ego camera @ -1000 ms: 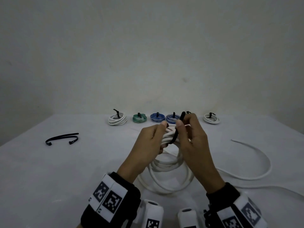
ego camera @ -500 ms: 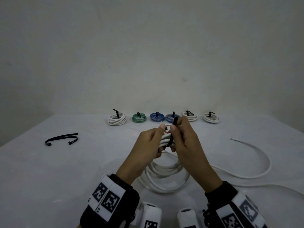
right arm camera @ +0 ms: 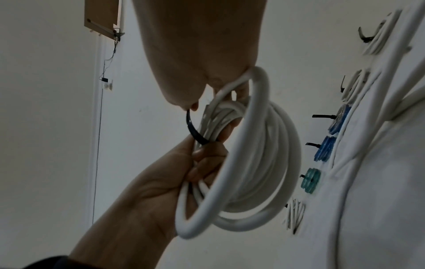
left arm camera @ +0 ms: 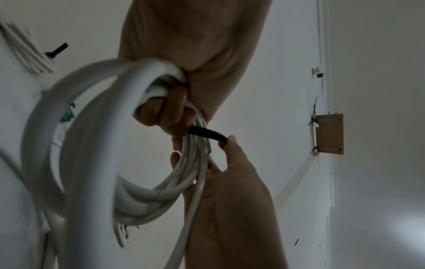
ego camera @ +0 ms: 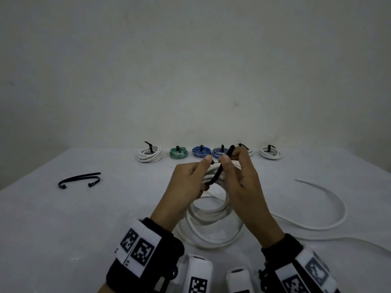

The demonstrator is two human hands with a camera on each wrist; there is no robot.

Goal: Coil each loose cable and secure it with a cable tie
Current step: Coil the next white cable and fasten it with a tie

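Observation:
A white cable coil [ego camera: 211, 218] hangs upright over the table, its lower loops close to the cloth. My left hand [ego camera: 196, 176] grips the top of the coil [left arm camera: 161, 191], fingers curled round the bundled strands. A black cable tie [ego camera: 219, 172] wraps over that bundle. My right hand [ego camera: 230, 159] pinches the tie's upper end between thumb and forefinger, and the tip sticks up above the fingers. In the wrist views the tie [left arm camera: 207, 133] [right arm camera: 194, 131] bridges both hands. The cable's loose tail [ego camera: 330, 220] curves away to the right on the table.
Several tied coils stand in a row at the back: a white one [ego camera: 150, 154], a green one [ego camera: 178, 153], blue ones [ego camera: 201, 151] and white ones [ego camera: 270, 152]. Spare black ties [ego camera: 80, 179] lie at the left. The table [ego camera: 63, 229] is covered in white cloth.
My right hand dipped left with the tie end half a second ago, then rose back up and right. The left hand keeps its grip on the coil.

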